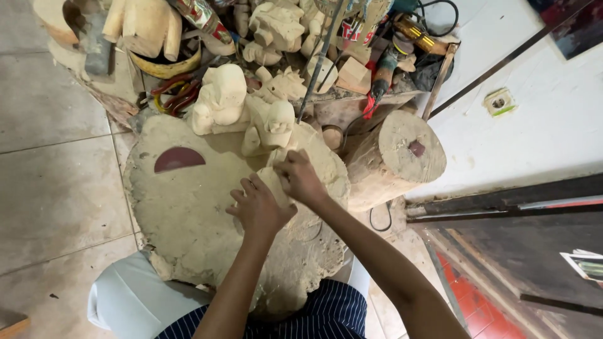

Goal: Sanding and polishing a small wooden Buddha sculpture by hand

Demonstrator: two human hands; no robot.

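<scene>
Both hands clasp 1 small pale wood piece over the dusty work pad, likely steadying it. The left hand curls shut beneath it; the right hand pinches its top.

Both arms are bare from what shows, no sleeves, no watch or rings that I can spot. Left hand and right hand are bare too. Lower down there's dark navy clothing with thin white pinstripes.

2 hands, 1 dusty round slab, 1 log stump, 1 dark red half-disc
</scene>
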